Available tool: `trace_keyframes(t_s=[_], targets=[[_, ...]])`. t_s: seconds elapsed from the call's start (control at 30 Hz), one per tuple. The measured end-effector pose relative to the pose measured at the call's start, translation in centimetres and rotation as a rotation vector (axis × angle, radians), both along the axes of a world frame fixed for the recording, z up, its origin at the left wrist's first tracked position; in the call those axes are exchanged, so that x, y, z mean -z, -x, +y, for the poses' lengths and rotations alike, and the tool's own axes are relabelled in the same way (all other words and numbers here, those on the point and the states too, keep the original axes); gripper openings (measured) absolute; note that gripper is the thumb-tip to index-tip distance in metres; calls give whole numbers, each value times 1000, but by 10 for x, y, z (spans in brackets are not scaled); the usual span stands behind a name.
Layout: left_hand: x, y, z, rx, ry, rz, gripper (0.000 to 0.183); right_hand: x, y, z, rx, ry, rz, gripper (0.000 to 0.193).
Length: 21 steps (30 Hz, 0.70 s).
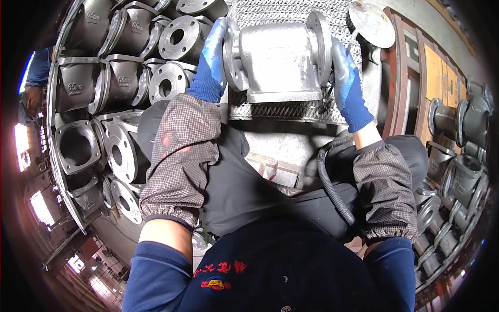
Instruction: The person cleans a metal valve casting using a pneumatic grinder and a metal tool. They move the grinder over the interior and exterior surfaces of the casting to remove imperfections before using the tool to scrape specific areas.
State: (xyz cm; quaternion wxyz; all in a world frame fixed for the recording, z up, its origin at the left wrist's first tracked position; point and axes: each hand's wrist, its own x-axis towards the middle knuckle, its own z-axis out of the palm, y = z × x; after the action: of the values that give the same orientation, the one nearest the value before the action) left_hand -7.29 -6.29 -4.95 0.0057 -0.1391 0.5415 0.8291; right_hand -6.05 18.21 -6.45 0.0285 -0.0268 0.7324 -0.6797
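A silver-grey cast valve body [280, 60] is held up in front of me, with a round flange at each end and a flat square-edged flange along its near side. My left hand [210, 65], in a blue knit glove with a pale coated palm, is closed on the left round flange. Against the right round flange sits my right hand [347, 83], gloved alike, its fingers partly hidden behind the flange's rim. Beneath and behind the casting lies a metal mesh surface [286, 113].
Stacked grey valve castings [125, 78] fill the left side, close to my left forearm. More flanged castings [460, 177] are piled at the right beside a wooden board [442, 78] and a rusty frame [399, 78]. A pale round disc [373, 23] stands at upper right. A ribbed hose [330, 190] curves by my right knee.
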Motion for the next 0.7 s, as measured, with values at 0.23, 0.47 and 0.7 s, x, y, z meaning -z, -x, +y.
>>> trace_keyframes(t_s=[0.23, 0.47, 0.7], targets=[[18, 4, -9, -25, 114, -14, 51, 7, -5, 0, 31, -2, 30, 40], [1, -29, 16, -60, 308, -35, 54, 21, 4, 2, 156, -374, 204, 32], [-49, -57, 22, 50, 651, 398, 44, 8, -28, -15, 333, 611, -496, 32]])
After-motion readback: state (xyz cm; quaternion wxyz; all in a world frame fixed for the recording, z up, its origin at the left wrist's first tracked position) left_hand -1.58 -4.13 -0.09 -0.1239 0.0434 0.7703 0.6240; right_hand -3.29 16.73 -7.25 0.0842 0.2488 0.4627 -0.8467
